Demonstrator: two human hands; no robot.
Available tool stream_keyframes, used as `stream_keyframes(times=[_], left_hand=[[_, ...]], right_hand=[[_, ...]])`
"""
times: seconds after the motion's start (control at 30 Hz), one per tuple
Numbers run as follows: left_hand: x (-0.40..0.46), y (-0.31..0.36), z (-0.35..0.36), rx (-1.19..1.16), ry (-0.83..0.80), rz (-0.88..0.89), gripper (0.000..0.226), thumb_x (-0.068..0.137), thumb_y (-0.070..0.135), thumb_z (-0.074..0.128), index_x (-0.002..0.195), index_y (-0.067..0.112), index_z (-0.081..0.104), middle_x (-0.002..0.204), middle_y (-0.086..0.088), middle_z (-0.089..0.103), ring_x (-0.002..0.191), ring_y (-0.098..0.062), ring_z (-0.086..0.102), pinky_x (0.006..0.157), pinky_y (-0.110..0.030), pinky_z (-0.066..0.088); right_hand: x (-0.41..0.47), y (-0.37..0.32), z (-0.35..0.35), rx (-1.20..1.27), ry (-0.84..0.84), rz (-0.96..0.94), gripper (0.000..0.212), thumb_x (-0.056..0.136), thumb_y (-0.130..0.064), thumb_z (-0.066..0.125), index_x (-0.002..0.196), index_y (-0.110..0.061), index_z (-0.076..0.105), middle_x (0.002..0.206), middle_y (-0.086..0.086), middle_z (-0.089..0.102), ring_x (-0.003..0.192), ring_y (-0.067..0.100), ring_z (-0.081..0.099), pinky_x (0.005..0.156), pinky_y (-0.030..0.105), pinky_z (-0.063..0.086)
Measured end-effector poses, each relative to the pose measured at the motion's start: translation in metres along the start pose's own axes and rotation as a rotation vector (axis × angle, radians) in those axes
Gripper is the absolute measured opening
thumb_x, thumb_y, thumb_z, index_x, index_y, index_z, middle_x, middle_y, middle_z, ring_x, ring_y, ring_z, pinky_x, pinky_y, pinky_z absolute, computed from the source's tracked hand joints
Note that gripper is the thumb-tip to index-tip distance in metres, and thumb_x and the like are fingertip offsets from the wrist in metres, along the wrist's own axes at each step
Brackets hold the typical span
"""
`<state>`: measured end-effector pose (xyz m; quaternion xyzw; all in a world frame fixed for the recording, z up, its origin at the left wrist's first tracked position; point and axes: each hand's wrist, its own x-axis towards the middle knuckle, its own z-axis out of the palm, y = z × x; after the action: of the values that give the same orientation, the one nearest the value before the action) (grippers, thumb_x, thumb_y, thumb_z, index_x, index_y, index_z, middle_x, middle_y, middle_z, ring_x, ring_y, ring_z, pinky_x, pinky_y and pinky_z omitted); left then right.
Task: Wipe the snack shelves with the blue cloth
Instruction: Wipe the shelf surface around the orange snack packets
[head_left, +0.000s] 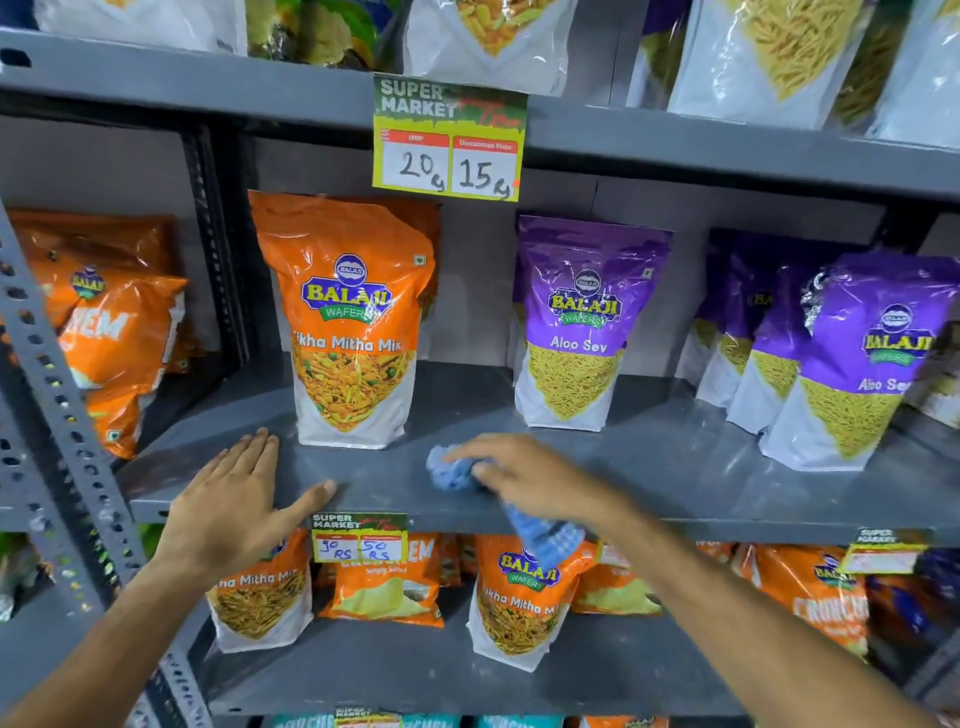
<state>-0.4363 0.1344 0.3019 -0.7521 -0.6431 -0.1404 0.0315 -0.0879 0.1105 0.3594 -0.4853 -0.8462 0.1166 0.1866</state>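
Nearest, below both hands, the lower shelf (467, 686) is stocked with orange packs, not yet reached by the cloth as far as can be judged. Left hand (234, 512) is laid flat, fingers spread, palm down on the front lip of the middle shelf (675, 457), thumb hooked along the edge just above a price tag (358, 538); likely used as a brace, nothing is held in it. Right hand (524, 480) is closed on the blue cloth (454, 473), bunched under the fingers and pressed to the shelf surface, with a loose tail hanging over the front edge below the wrist. Cloth is placed in the bare strip in front of the packs, so wiping can be done without moving stock. Just beyond the left hand, an orange pack (348, 322) stands upright; beyond the right hand, a purple pack (582, 322) stands upright, apart from the cloth. More purple packs (857, 364) are lined further right. Far up, between the hands, a larger tag (449, 140) is hung from the top shelf (182, 78).
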Motion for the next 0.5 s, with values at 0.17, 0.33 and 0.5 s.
stream_keyframes(times=[0.17,0.33,0.5], left_hand=[[0.0,-0.001,0.001,-0.009,0.022,0.006,0.131,0.077,0.101,0.005,0.164,0.005,0.026,0.173,-0.011,0.025,0.161,-0.024,0.022,0.132,-0.04,0.015],[0.001,-0.001,0.001,-0.004,0.013,0.009,0.13,0.078,0.1,0.004,0.165,0.006,0.023,0.174,-0.011,0.023,0.162,-0.023,0.02,0.132,-0.039,0.014],[-0.016,0.01,0.006,-0.109,0.095,0.232,0.097,0.097,0.082,0.012,0.168,0.016,0.01,0.176,-0.003,0.007,0.163,-0.011,0.002,0.133,-0.035,0.004]], right_hand=[[-0.005,0.061,-0.024,-0.006,0.106,0.113,0.039,0.101,-0.005,0.051,0.135,-0.019,0.063,0.141,0.001,0.061,0.132,0.014,0.053,0.115,0.04,0.037],[-0.021,0.063,-0.01,0.106,-0.008,0.055,0.041,0.1,-0.005,0.051,0.131,-0.028,0.065,0.14,-0.006,0.062,0.132,0.006,0.052,0.113,0.023,0.036],[-0.035,0.068,-0.023,0.229,0.082,0.116,0.041,0.1,-0.002,0.052,0.128,-0.027,0.067,0.131,-0.017,0.063,0.121,-0.019,0.05,0.11,0.016,0.037]])
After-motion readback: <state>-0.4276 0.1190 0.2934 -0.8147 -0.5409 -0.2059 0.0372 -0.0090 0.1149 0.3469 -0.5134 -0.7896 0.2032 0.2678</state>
